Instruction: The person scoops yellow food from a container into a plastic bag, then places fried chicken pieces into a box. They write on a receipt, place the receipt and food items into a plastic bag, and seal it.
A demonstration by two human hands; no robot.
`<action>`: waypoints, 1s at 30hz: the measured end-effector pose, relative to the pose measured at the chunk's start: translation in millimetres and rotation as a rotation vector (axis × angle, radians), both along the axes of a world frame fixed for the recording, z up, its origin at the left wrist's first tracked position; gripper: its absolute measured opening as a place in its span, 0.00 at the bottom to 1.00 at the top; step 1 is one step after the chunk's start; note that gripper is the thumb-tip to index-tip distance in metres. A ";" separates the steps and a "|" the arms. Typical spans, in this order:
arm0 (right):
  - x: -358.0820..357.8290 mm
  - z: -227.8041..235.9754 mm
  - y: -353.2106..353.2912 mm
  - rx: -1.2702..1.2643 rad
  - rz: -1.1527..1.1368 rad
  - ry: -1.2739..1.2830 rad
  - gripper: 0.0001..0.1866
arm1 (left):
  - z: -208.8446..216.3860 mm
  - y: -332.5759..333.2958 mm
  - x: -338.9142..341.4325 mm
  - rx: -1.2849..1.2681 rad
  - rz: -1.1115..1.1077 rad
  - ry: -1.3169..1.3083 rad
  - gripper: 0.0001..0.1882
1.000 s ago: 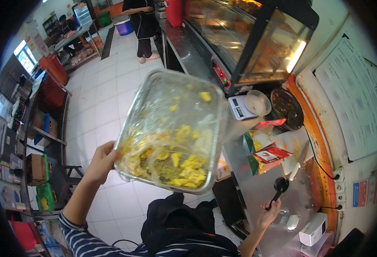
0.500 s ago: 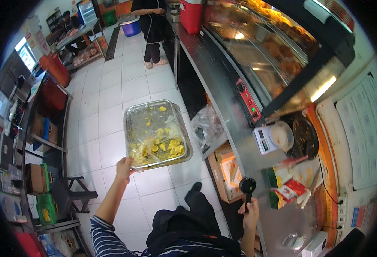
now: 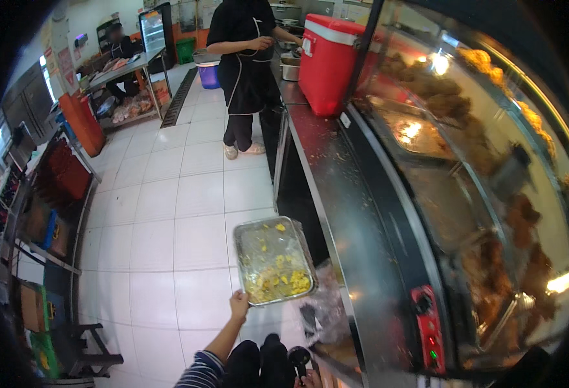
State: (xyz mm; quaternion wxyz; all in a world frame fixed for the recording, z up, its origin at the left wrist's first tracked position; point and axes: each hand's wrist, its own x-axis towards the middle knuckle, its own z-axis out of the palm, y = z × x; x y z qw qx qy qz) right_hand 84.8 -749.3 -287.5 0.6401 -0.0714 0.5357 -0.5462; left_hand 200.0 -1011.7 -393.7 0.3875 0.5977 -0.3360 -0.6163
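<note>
My left hand (image 3: 238,306) grips the near left corner of a rectangular metal tray (image 3: 257,249), held out over the floor beside the counter. Clear plastic film seems to cover the tray. Yellow food pieces (image 3: 297,282) lie mostly at its near end, with a few scraps farther up. Low at the bottom edge, my right hand (image 3: 308,380) is closed round the handle of a black ladle (image 3: 299,355). That hand is partly cut off by the frame, and the ladle's bowl points away from me.
A steel counter (image 3: 326,187) runs along my right, bearing a glass food warmer (image 3: 452,194) and a red cooler box (image 3: 326,64). A person in black (image 3: 246,71) stands ahead beside it. Shelving (image 3: 52,213) and a dark stool (image 3: 90,349) line the left. A plastic bag (image 3: 323,313) hangs below the counter.
I have moved forward along the counter; the warmer, cooler box and person appear nearer. The tray is closer to the counter's edge. The ladle has dropped lower, near my legs.
</note>
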 end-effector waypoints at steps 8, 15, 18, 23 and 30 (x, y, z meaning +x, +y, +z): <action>-138.8 -324.2 -246.8 0.008 -0.050 0.197 0.10 | -397.4 -233.0 -229.3 -0.142 0.109 -0.168 0.16; -148.1 -420.0 -309.8 0.030 -0.154 0.380 0.10 | -489.4 -307.9 -275.3 -0.260 0.115 -0.037 0.21; -127.1 -418.2 -315.7 0.038 -0.150 0.424 0.10 | -481.6 -303.8 -246.6 -0.269 0.062 -0.170 0.25; -66.1 -371.8 -312.6 0.037 -0.063 0.461 0.10 | -431.7 -285.7 -137.8 -0.269 -0.537 -0.693 0.43; 54.4 -177.1 -284.3 0.013 0.296 0.449 0.10 | -165.9 -105.3 60.4 -0.242 -1.230 -0.716 0.39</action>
